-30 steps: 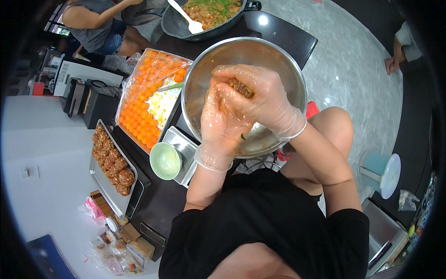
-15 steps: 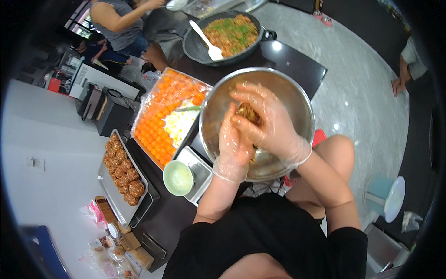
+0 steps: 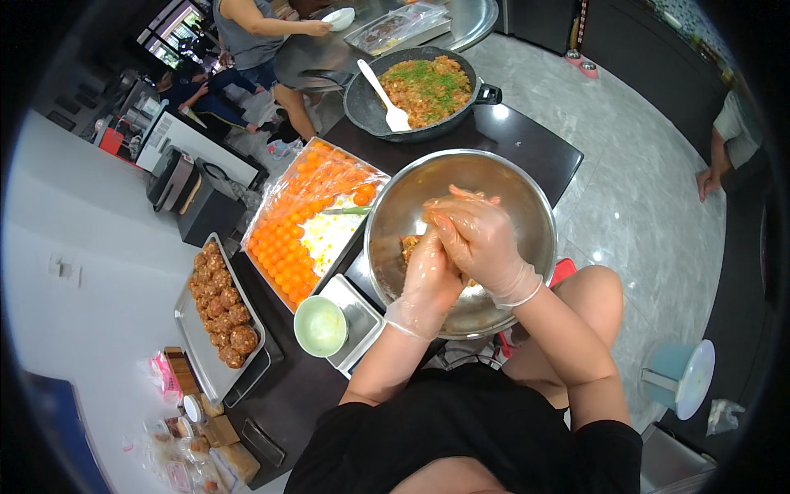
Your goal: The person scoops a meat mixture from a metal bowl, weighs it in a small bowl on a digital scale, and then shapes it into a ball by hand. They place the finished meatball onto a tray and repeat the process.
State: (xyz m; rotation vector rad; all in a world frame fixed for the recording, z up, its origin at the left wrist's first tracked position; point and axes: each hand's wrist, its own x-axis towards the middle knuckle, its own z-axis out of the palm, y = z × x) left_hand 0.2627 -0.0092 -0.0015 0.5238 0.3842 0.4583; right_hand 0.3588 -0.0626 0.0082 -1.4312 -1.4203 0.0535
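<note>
Both my hands wear clear, greasy plastic gloves and are cupped together over a large steel bowl [image 3: 527, 193]. My left hand [image 3: 429, 267] is closed from below and the left. My right hand [image 3: 481, 243] folds over it from the right, its fingers bent. The meatball between the palms is now hidden by them. Brown meat mix [image 3: 409, 247] shows just left of my left hand; whether it lies in the bowl or pokes out of the grip, I cannot tell. A tray [image 3: 206, 354] at the left holds several finished brown meatballs [image 3: 219, 309].
Left of the bowl lies a film-covered tray of orange egg yolks [image 3: 284, 251] with a green-handled tool [image 3: 350, 211]. A pale green bowl [image 3: 321, 326] sits on a scale [image 3: 355, 309]. Beyond stands a black pan [image 3: 370, 115] of cooked filling with a white spatula [image 3: 385, 99]. Other people are nearby.
My hands have closed together around the meatball, which showed between them before. The view has shifted, so the bowl and trays sit slightly lower in it.
</note>
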